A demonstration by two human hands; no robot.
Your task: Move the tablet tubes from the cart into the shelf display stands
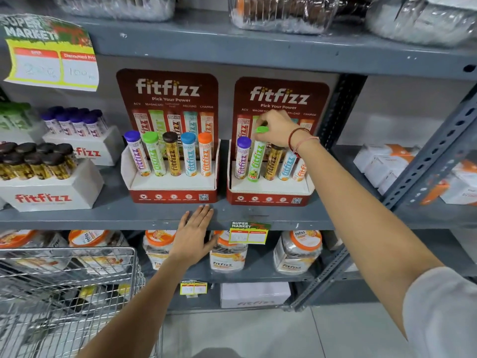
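Right hand (277, 129) pinches green tube (256, 157); left hand (195, 235) flat on shelf (103, 215).

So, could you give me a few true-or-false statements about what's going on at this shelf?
1. The right hand pinches the cap of the green tube in the right display stand. True.
2. The left hand holds a tube. False: it rests flat on the shelf edge, empty.
3. The left display stand holds five tubes. True.
4. The orange tube in the left display stand stands at its left end. False: it is at the right end.
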